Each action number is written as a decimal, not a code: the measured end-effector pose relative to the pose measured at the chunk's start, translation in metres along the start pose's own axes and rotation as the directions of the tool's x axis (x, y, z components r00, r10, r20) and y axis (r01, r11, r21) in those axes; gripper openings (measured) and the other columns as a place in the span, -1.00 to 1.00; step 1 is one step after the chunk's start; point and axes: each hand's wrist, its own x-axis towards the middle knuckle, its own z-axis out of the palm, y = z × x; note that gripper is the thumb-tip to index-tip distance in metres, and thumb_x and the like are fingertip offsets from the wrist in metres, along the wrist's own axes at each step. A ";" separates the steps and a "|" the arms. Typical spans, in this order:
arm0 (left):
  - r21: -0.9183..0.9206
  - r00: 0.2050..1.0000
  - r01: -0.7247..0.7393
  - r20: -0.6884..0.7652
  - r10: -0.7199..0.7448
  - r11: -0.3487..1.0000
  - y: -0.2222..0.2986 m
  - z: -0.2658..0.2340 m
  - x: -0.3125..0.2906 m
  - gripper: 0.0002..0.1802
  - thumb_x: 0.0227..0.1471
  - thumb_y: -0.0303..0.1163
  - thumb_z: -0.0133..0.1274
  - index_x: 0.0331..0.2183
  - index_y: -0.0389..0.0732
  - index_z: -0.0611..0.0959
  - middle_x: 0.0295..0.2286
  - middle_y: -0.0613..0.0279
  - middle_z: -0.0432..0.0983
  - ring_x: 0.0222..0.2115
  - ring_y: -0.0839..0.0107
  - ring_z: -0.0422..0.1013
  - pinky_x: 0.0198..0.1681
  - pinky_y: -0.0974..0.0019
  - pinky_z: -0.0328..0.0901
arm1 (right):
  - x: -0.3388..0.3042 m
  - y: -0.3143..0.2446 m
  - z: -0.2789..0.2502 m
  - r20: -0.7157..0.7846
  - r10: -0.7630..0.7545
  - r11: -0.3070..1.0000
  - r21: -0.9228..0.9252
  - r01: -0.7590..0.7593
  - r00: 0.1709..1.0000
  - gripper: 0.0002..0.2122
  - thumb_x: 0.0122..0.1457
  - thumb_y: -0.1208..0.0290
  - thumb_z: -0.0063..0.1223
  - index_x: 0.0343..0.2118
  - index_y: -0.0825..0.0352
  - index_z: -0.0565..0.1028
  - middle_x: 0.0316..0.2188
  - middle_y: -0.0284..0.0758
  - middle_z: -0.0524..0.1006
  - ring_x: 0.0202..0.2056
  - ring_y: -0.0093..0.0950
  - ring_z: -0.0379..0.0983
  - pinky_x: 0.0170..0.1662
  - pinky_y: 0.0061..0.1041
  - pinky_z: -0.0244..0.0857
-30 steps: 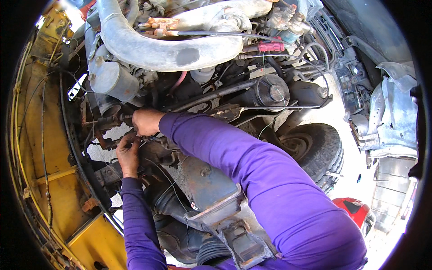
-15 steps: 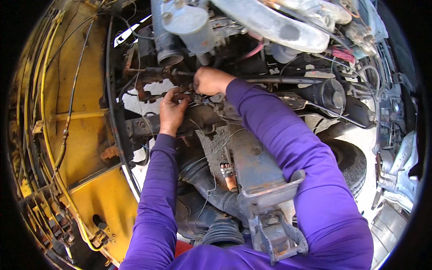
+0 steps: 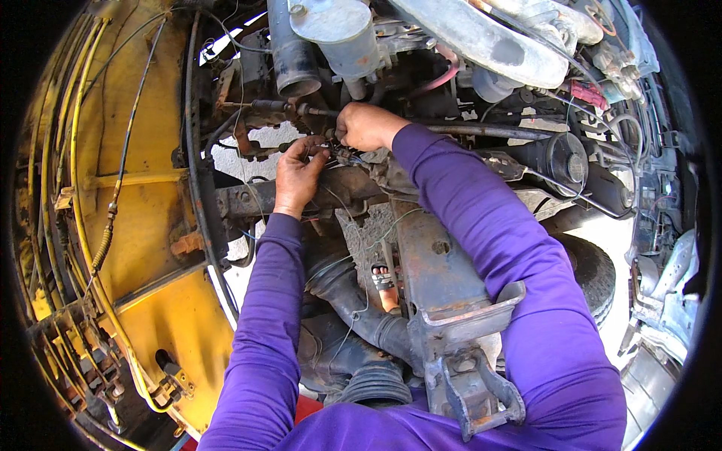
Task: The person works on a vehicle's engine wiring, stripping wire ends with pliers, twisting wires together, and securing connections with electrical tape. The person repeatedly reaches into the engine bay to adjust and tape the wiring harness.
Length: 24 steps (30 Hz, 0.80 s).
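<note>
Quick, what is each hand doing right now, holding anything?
Left hand: fingers curled, pinching a thin wire.
Right hand: closed in a fist over the same spot; what it grips cannot be told.

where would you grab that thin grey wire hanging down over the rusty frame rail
Pinch the thin grey wire on its free slack just below the left hand, coming from above on the person's side. There it hangs clear of the rusty frame rail; higher up, both hands crowd it.

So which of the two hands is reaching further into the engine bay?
The right hand, fist closed up by the grey canister; the left hand sits lower, over the rusty crossbar.
</note>
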 end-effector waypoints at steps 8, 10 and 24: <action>0.080 0.999 0.022 0.032 -0.024 0.997 -0.004 -0.008 0.006 -0.83 0.16 -0.54 0.19 -0.18 -0.36 0.66 -0.29 0.24 0.67 -0.26 0.51 0.51 -0.13 0.41 0.37 | -0.001 -0.001 0.000 -0.070 -0.044 0.997 -0.065 0.040 0.997 -0.78 -0.02 0.37 0.12 -0.41 0.43 0.66 -0.37 0.09 0.61 -0.31 -0.02 0.59 -0.18 -0.14 0.47; 0.175 1.000 0.014 0.008 -0.016 0.984 0.005 -0.013 0.000 -0.84 0.18 -0.52 0.17 -0.18 -0.36 0.66 -0.29 0.22 0.66 -0.27 0.49 0.51 -0.14 0.39 0.36 | -0.004 -0.023 -0.010 0.084 0.015 0.996 -0.093 -0.008 0.996 -0.76 0.00 0.43 0.12 -0.35 0.49 0.67 -0.22 0.12 0.61 -0.14 -0.04 0.61 -0.04 -0.16 0.46; 0.193 0.997 -0.082 0.030 0.078 0.978 -0.011 -0.003 0.001 -0.83 0.27 -0.50 0.07 -0.16 -0.42 0.60 -0.28 0.18 0.61 -0.27 0.49 0.46 -0.12 0.38 0.35 | -0.009 -0.029 -0.007 0.007 0.056 0.998 -0.011 -0.056 0.998 -0.79 -0.02 0.51 0.13 -0.34 0.52 0.66 -0.28 0.08 0.63 -0.22 -0.03 0.62 -0.16 -0.16 0.47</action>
